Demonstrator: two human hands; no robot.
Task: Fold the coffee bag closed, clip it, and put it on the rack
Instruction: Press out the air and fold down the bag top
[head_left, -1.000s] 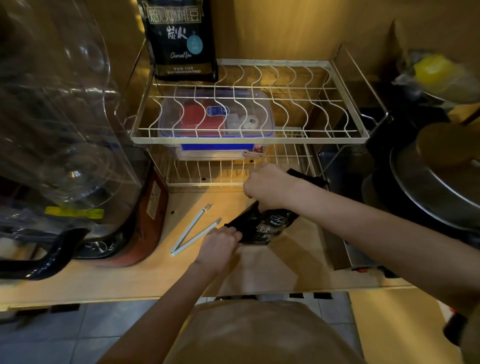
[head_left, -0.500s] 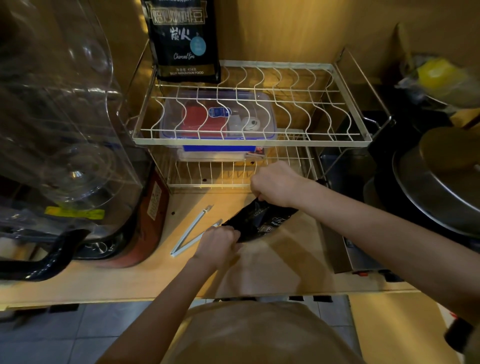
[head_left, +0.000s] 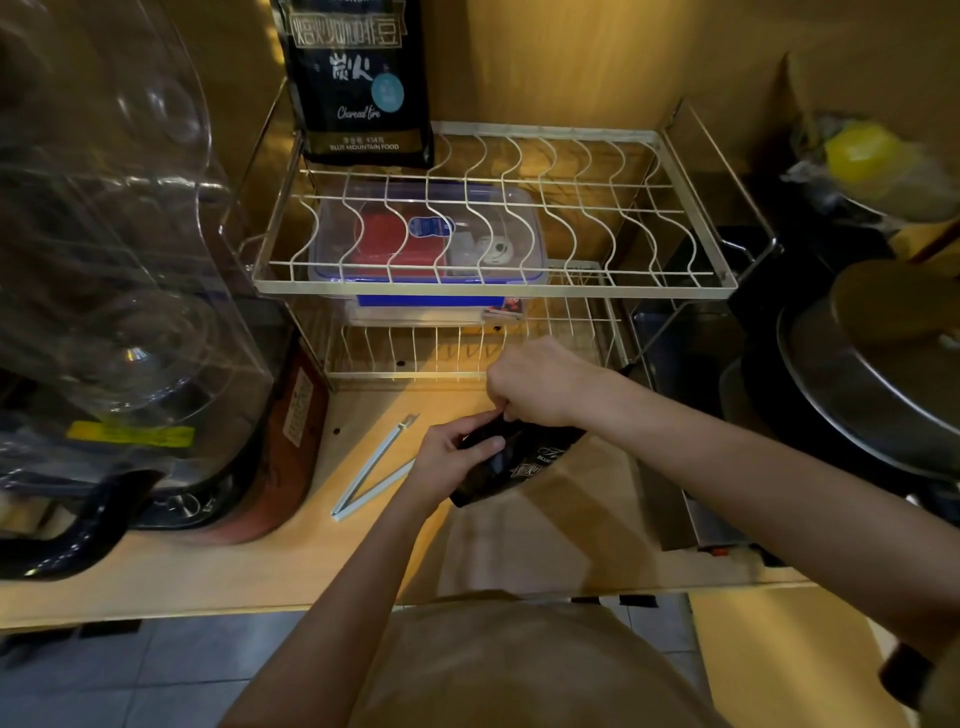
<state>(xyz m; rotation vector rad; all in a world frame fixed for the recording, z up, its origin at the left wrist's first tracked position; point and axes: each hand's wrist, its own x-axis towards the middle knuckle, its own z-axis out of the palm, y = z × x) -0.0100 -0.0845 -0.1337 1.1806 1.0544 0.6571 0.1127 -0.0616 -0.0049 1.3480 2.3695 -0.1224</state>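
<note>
Black coffee bag gripped by left hand and right hand.

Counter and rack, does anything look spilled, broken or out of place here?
Nothing stands out. The small coffee bag is in both hands, left hand and right hand, with no spill visible. The clip lies open on the counter, which fits the job. A larger bag stands upright on the rack.

Counter in front of hands bare. Open clip lies just left of left hand; clear jug walls off left side. Rack top shelf: R portion free, tall bag at back-left. Pan blocks right.
</note>
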